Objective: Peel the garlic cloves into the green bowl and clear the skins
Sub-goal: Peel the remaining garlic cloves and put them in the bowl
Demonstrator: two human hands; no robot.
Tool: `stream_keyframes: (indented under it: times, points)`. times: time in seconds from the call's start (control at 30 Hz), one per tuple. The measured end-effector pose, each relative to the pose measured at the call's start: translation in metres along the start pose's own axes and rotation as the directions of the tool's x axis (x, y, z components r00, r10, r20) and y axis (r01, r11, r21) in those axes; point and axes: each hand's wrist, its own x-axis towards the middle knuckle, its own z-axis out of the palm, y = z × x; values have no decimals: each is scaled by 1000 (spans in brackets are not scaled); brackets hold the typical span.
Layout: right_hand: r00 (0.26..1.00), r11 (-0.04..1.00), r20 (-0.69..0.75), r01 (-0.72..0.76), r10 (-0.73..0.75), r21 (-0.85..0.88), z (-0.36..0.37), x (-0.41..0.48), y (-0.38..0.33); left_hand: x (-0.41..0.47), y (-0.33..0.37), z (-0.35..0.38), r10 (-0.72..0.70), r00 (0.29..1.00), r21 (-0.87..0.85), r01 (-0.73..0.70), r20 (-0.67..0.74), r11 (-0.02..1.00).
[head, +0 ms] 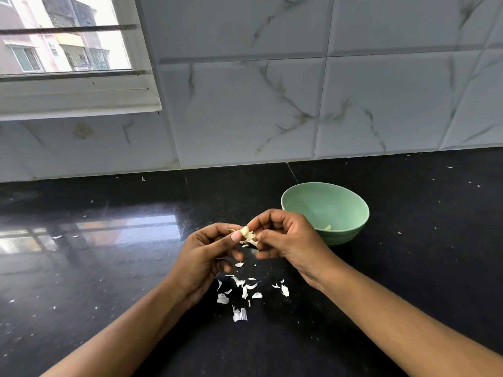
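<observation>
the bowl (343, 235) stands on the counter (408, 268), with the wall (272, 104) behind it. a peeled piece (328, 227) lies in the bowl. just left of the bowl, the left hand (206, 257) and right hand (288, 240) pinch a garlic clove (245, 232). before and left of the bowl, skins (245, 291) lie on the counter.

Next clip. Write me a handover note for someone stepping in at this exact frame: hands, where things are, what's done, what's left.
Left hand: pinches the garlic clove above the counter, beside the green bowl.
Right hand: pinches the same clove at its loosened skin.
Done: one pale piece, apparently a peeled clove, lies in the bowl; skins lie scattered on the counter below the hands.
Left: finish this clove, drop it in the bowl, clear the skins. No other unpeeled cloves are in view.
</observation>
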Motion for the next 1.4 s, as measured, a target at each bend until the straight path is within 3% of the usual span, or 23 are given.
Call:
stream_keyframes:
  times: [0.2, 0.37, 0.47, 0.9, 1.0, 1.13, 1.27, 1.4]
  points:
    - [995, 974, 6, 98, -99, -204, -2, 0, 4, 0, 1, -2, -32, 999, -6, 32, -22, 999]
    - [937, 834, -48, 285, -347, -472, 0, 1, 10, 0, 0, -1, -42, 999, -7, 42, -16, 999]
    - [920, 785, -38, 311, -390, -536, -1, 2, 11, 0, -1, 0, -30, 999, 0, 30, -21, 1000]
    - [983, 777, 167, 163, -75, -608, -10, 3, 7, 5, 0, -4, 44, 983, 83, -29, -179, 996]
    - [984, 812, 104, 177, -143, -556, -13, 5, 5, 5, 0, -4, 54, 982, 112, -34, -182, 993]
    - [951, 768, 10, 255, -308, -588, -14, 6, 5, 4, -1, -5, 22, 987, 137, 0, -161, 991]
    - [904, 737, 53, 378, -424, -561, -7, 5, 10, 4, -1, -6, -2, 993, 118, 16, -117, 993]
    - [883, 717, 39, 404, -467, -567, -5, 5, 13, 4, -1, -5, -9, 996, 110, 19, -88, 994]
